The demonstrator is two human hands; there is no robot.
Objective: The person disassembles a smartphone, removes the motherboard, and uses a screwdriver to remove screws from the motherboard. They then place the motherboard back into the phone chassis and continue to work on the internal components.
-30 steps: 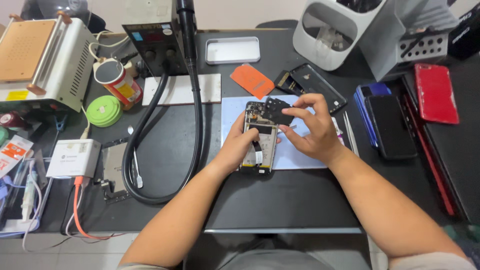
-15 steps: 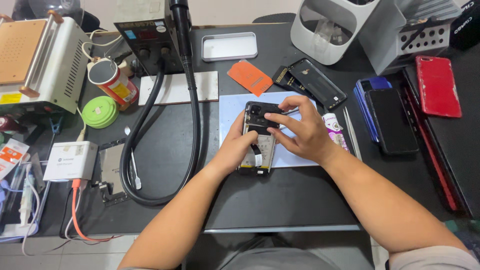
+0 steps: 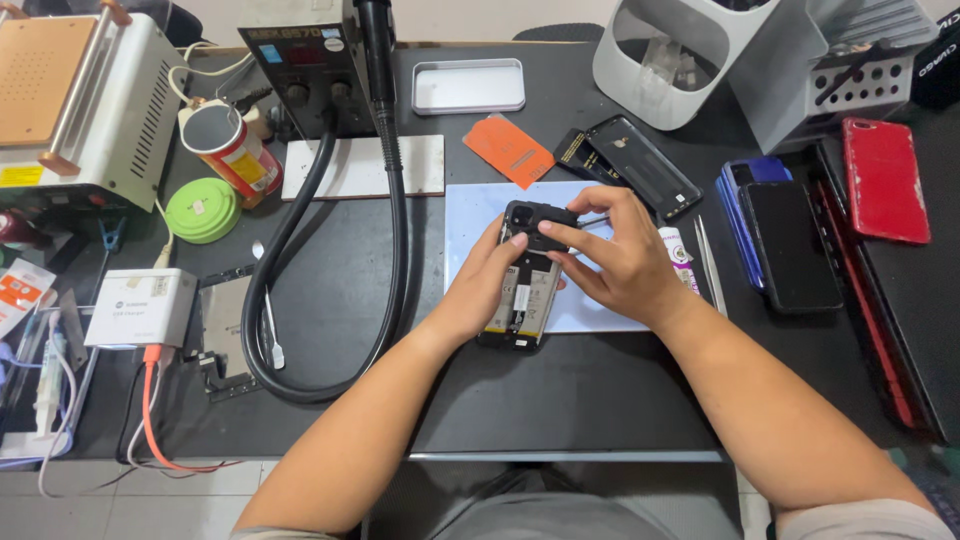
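While both hands point(image 3: 560, 270) steady it, opened phone point(image 3: 524, 300) lies between.

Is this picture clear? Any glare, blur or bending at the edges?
Head view: light is even and soft, with only faint shadows under the left hand and right hand; the opened phone is sharp; pale glare shows on the black phone and metal tray; the desk edges bow slightly, a wide-lens bend.

An orange card point(image 3: 509, 149) lies above the pale blue mat point(image 3: 470, 215), a yellow-labelled red can point(image 3: 229, 152) stands left, and dark-screened phones point(image 3: 790, 245) lie beside a red phone point(image 3: 884, 180), right.
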